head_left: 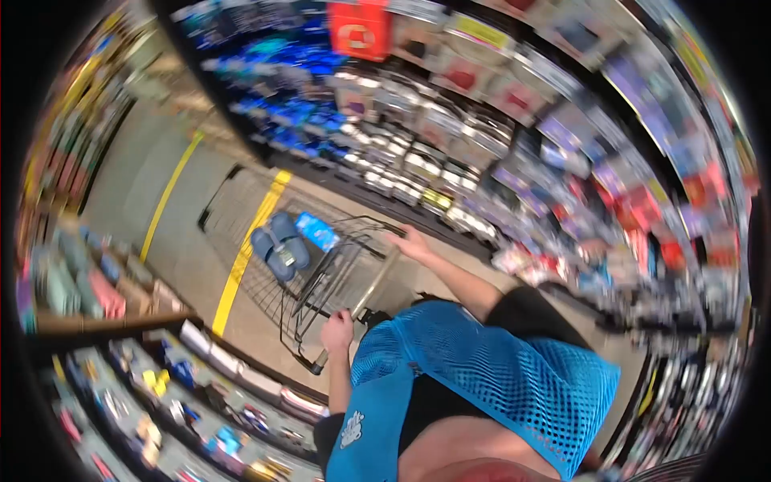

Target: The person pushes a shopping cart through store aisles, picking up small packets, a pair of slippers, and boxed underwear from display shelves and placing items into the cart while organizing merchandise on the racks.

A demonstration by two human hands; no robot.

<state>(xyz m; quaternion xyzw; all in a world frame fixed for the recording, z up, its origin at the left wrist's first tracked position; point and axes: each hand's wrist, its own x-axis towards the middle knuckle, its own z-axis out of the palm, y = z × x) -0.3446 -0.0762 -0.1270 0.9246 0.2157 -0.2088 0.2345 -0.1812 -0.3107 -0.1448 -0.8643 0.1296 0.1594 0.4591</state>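
A wire shopping cart (pixel 233 265) stands tilted across the view in front of me. My left hand (pixel 338 330) is closed at the near end of its handle bar (pixel 374 283). At the bar's other end, my right hand (pixel 413 243) is curled around the handle, its fingers partly hidden. Inside the basket lies a pair of blue-grey slides (pixel 280 245) with a pale tag. Beside them is a bright blue package (pixel 318 231), its print too small to read. The folding child-seat part of the cart lies between the slides and the handle.
Shelves with packaged goods (pixel 438 120) run along the right side, blurred. To the left stand a display of folded fabrics (pixel 96 281) and lower shelves of small items (pixel 201 402). Yellow stripes (pixel 170 197) cross the grey floor (pixel 132 173). A blue mesh vest (pixel 482 353) covers my torso.
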